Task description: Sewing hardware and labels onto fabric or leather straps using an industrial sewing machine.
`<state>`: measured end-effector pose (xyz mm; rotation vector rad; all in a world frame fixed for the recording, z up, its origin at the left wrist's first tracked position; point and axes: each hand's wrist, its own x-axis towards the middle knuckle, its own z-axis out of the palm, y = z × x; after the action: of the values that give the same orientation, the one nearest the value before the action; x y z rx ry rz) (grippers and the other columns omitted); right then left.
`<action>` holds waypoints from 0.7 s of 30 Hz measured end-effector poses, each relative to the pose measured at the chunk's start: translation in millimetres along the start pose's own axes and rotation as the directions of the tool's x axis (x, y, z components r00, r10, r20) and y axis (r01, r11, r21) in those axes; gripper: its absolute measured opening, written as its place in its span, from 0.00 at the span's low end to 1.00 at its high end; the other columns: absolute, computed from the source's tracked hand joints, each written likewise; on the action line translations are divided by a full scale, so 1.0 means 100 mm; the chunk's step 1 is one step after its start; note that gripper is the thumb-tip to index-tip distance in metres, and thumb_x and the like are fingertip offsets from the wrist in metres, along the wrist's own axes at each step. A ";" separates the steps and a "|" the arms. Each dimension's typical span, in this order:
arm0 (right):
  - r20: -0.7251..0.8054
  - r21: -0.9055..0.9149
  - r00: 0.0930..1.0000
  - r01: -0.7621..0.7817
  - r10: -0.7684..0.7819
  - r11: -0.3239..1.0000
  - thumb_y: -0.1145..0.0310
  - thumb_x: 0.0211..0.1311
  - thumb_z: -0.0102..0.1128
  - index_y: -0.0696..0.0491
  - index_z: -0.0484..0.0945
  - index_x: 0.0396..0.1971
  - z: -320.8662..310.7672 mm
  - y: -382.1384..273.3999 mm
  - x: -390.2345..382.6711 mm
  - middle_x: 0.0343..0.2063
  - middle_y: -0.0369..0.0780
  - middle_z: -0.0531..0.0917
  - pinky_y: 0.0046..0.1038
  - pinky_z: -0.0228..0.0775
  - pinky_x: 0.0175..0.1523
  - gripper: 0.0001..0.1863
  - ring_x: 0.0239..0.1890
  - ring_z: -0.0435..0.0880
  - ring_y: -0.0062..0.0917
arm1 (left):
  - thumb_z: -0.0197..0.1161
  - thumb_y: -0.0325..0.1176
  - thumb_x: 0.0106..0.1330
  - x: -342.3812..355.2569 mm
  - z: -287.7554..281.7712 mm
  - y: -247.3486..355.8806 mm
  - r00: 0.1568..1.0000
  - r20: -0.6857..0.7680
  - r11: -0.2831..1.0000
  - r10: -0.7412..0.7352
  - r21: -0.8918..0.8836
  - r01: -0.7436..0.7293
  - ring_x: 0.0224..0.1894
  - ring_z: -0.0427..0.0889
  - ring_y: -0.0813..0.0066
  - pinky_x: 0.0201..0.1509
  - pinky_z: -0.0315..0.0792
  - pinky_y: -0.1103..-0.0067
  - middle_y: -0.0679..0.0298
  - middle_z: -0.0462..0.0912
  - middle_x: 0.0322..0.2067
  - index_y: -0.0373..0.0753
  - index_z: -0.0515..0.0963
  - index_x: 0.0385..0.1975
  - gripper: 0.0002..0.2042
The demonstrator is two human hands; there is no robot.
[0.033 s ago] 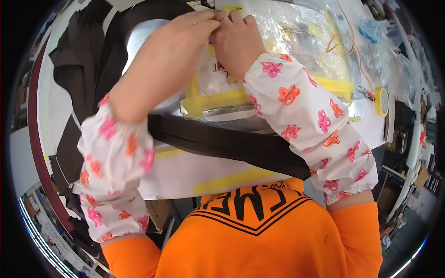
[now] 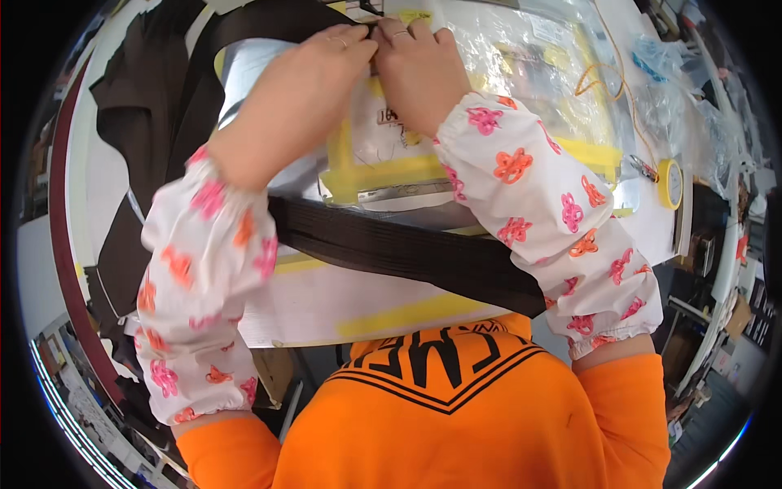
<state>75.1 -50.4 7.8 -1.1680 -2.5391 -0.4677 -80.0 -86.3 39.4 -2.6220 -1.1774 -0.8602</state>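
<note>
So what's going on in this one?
A person in flower-patterned sleeve covers has the left hand and right hand close together at the far side of the work surface, fingertips by the end of a curving dark fabric band. What exactly they grip is hidden. Beneath the hands lies clear plastic sheeting with yellow tape strips. Another dark strip lies nearer the body, and a yellow tape roll sits to the right.
</note>
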 end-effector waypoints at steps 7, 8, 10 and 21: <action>0.224 0.410 0.952 0.101 -0.207 0.906 0.75 0.49 0.50 0.51 0.76 0.47 -0.04 0.51 0.08 0.53 0.38 0.74 0.34 0.66 0.48 0.22 0.44 0.76 0.34 | 0.53 0.24 0.54 0.08 0.14 -0.37 0.943 0.327 0.987 0.054 0.124 -0.100 0.46 0.77 0.64 0.50 0.71 0.73 0.58 0.78 0.45 0.32 0.76 0.41 0.14; 0.227 0.484 0.937 0.128 -0.266 0.866 0.75 0.49 0.50 0.50 0.77 0.46 -0.04 0.56 0.13 0.53 0.38 0.74 0.34 0.66 0.48 0.21 0.43 0.76 0.35 | 0.54 0.25 0.54 0.11 0.11 -0.41 0.928 0.355 0.975 0.117 0.136 -0.176 0.45 0.77 0.64 0.50 0.71 0.73 0.58 0.78 0.45 0.32 0.77 0.41 0.14; 0.211 0.430 0.933 0.181 -0.293 0.884 0.77 0.48 0.49 0.48 0.78 0.45 -0.10 0.56 0.16 0.53 0.39 0.75 0.33 0.66 0.46 0.21 0.40 0.77 0.33 | 0.56 0.25 0.53 0.08 0.10 -0.46 0.946 0.294 0.982 0.137 0.086 -0.169 0.45 0.77 0.64 0.51 0.70 0.73 0.59 0.78 0.45 0.33 0.77 0.39 0.13; 0.142 0.357 0.940 0.244 -0.311 0.902 0.76 0.47 0.53 0.50 0.76 0.46 -0.08 0.61 0.01 0.53 0.34 0.74 0.30 0.64 0.46 0.21 0.45 0.73 0.27 | 0.60 0.24 0.55 -0.08 0.37 -0.47 0.995 0.062 0.961 -0.084 -0.259 0.098 0.46 0.76 0.58 0.50 0.69 0.70 0.61 0.77 0.47 0.38 0.77 0.36 0.09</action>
<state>122.6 -16.0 25.7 -0.7612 -2.8251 0.0290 -102.4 -46.5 -0.1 -2.8299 -1.2867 -1.0386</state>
